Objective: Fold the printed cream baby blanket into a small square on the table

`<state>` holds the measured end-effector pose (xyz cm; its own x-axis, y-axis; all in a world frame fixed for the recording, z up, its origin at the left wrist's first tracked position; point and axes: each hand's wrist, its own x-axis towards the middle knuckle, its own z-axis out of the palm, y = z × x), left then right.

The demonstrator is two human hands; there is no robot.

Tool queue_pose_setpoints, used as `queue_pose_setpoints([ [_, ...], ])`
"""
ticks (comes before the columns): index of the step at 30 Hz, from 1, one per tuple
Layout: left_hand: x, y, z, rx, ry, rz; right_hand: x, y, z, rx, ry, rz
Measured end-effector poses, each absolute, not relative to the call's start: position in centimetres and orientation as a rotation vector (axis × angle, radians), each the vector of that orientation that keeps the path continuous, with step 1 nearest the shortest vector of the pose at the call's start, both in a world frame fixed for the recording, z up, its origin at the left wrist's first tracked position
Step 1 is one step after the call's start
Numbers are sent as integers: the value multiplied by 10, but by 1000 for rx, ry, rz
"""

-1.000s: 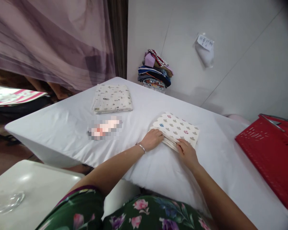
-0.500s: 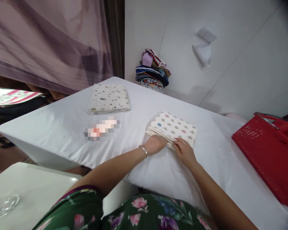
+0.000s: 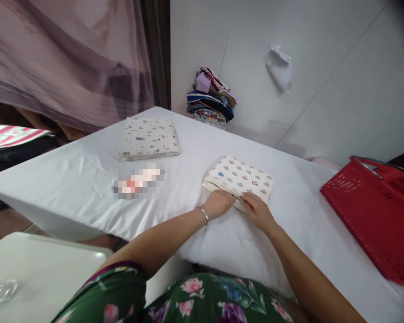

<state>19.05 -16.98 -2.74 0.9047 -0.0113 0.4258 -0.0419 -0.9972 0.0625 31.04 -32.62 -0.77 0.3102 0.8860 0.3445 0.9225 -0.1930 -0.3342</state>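
A cream cloth with grey, red and blue prints lies folded on the white-covered table. My left hand, with a bracelet at its wrist, has its fingers closed on the cloth's near edge. Close beside it, my right hand pinches the same edge, thumb and fingers around the layers. A second folded cloth with small dark prints lies further back on the left. In front of that one is a blurred-out flat item.
A red perforated basket stands on the right of the table. Stacked clothes sit beyond the far edge, below a white pouch on the wall. At lower left is a white surface with a clear dish.
The view has shifted slightly, so most things appear a little further left. Both hands still hold the near edge of the cloth, with barely any movement.
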Motion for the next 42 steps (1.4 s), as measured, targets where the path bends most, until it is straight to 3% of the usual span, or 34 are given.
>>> queue_pose_setpoints([
  [8, 204, -188, -20, 3011, -14, 502, 324, -334, -3, -2102, -1526, 58],
  [16, 201, -194, -30, 2900, -89, 650, 318, -339, -1, -2103, -1573, 31],
  [27, 201, -197, -31, 2956, -105, 622, 313, -356, 1, -2308, -1640, -308],
  [42, 205, -208, -39, 2906, -211, 719, 306, -355, -14, -2245, -1721, -368],
])
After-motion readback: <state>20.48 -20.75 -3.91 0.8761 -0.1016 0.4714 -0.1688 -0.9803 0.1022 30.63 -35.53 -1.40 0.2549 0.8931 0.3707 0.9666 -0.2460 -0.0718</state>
